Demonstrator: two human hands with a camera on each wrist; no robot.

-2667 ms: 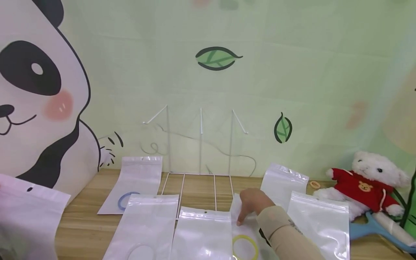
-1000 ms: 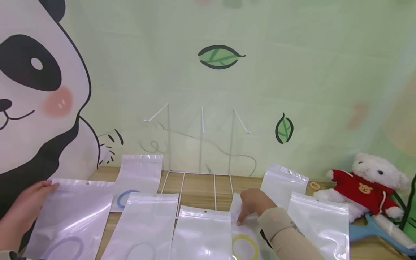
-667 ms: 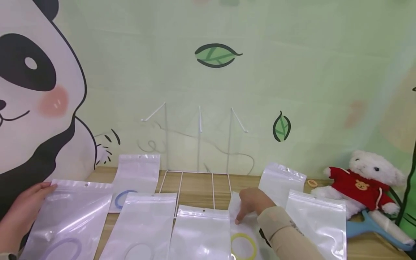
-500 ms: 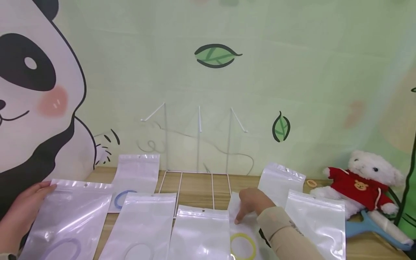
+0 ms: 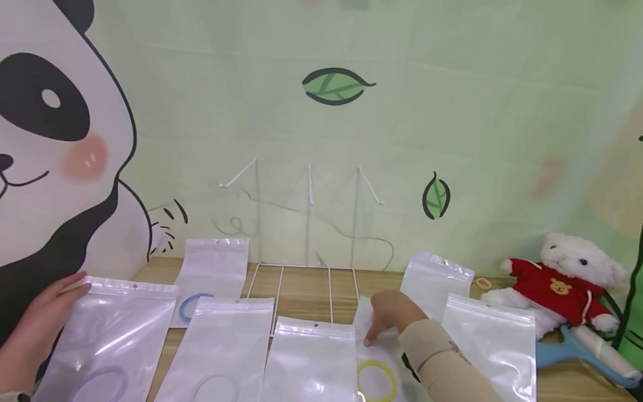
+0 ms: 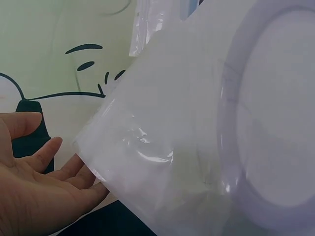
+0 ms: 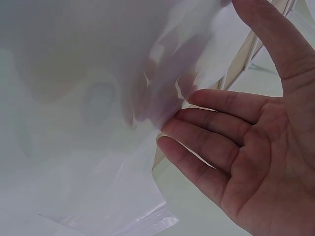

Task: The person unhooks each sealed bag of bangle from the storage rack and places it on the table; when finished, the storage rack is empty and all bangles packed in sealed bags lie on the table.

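Observation:
At the far left, my left hand [image 5: 42,326] is beside the upper left edge of a white zip bag [image 5: 118,324] that holds a pale purple ring [image 6: 229,137]. In the left wrist view its thumb and fingers are spread apart, with some fingertips at or behind the bag's edge. My right hand [image 5: 394,312] rests on a white bag [image 5: 361,321] with a yellow ring [image 5: 394,382]. The right wrist view shows nearly straight fingers [image 7: 202,137] touching the bag's glossy film. Between the hands lie a bag [image 5: 226,335] with a whitish ring and another bag [image 5: 311,357].
A white wire rack [image 5: 306,267] with three upright hooks stands at the back. Behind lie a bag [image 5: 216,262] with a blue ring [image 5: 183,310] and another bag [image 5: 434,279]. At right are another bag [image 5: 492,340], a plush bear [image 5: 562,285] and a blue tool [image 5: 567,349].
The purple-ring bag has come in from the left edge and lies further right, with my left hand now in view. That hand's fingers have just spread at the bag's corner. My right hand stays put.

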